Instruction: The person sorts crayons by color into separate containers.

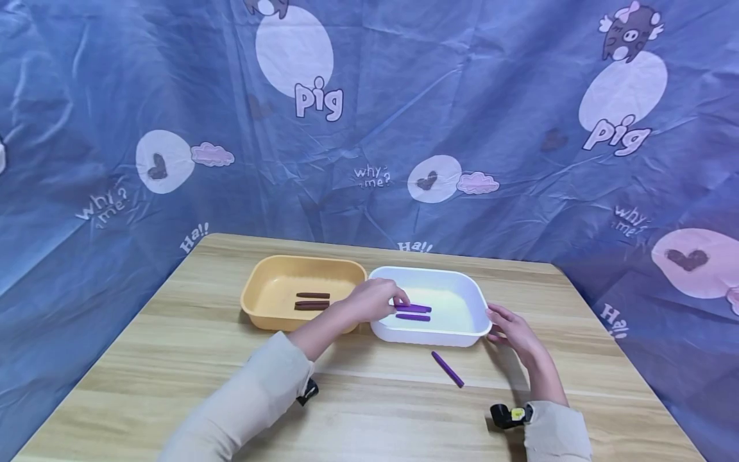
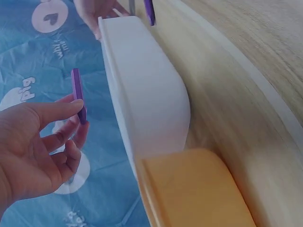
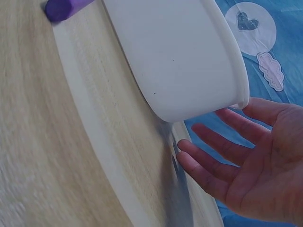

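My left hand (image 1: pixel 374 300) reaches over the left side of a white basin (image 1: pixel 475 324). Between thumb and fingers it pinches a purple crayon (image 2: pixel 77 87), which shows above the rim in the left wrist view. Inside the basin another purple crayon (image 1: pixel 413 317) lies near the front left. At the basin's right end is my right hand (image 1: pixel 516 330), its thumb at the rim and its fingers fairly straight along the outer wall (image 3: pixel 203 80). One more purple crayon (image 1: pixel 447 369) lies slanted on the table in front of the basin.
A yellow basin (image 1: pixel 262 321) stands against the white one's left side, with several brown crayons (image 1: pixel 312 296) inside. Both rest on a wood-grain table (image 1: pixel 369 398). Behind the table hangs a blue printed cloth (image 1: pixel 369 128).
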`<move>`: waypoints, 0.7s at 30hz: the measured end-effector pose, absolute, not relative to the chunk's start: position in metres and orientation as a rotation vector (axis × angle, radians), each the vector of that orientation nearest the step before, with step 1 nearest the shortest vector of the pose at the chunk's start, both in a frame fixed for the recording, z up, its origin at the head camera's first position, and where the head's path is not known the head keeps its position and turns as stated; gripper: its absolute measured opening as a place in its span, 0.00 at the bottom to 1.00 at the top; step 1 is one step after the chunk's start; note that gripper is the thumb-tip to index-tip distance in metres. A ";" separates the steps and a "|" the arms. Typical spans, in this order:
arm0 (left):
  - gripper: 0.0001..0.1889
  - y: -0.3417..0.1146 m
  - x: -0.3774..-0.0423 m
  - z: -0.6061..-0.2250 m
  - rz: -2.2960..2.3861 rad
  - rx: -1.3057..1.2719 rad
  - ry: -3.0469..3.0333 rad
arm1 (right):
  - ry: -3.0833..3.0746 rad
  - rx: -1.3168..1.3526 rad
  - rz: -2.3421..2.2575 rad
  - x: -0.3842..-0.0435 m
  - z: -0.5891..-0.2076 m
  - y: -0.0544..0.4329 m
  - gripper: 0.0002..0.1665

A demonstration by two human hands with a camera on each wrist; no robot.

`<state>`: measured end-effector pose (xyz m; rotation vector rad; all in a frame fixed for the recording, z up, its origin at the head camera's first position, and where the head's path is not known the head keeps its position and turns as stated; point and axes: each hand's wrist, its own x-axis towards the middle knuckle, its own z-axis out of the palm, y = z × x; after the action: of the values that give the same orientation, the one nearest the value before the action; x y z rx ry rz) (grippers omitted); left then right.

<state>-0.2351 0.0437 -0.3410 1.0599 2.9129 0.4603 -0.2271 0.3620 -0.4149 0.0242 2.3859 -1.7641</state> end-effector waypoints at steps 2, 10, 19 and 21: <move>0.14 0.050 -0.239 -0.345 0.450 1.049 2.904 | 2.387 0.029 -1.764 -0.227 -0.414 0.362 0.36; 0.15 0.068 -0.252 -0.358 0.419 0.984 2.873 | 2.384 0.018 -1.771 -0.227 -0.413 0.362 0.36; 0.17 0.079 -0.271 -0.377 0.401 0.852 2.879 | 2.369 0.042 -1.781 -0.229 -0.415 0.364 0.35; 0.18 0.081 -0.275 -0.381 0.397 0.821 2.875 | 2.371 0.047 -1.779 -0.229 -0.415 0.363 0.35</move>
<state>-0.2752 0.0811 -0.3808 0.8215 2.8749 0.3969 -0.2286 0.3634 -0.4148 0.0467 2.3711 -1.7788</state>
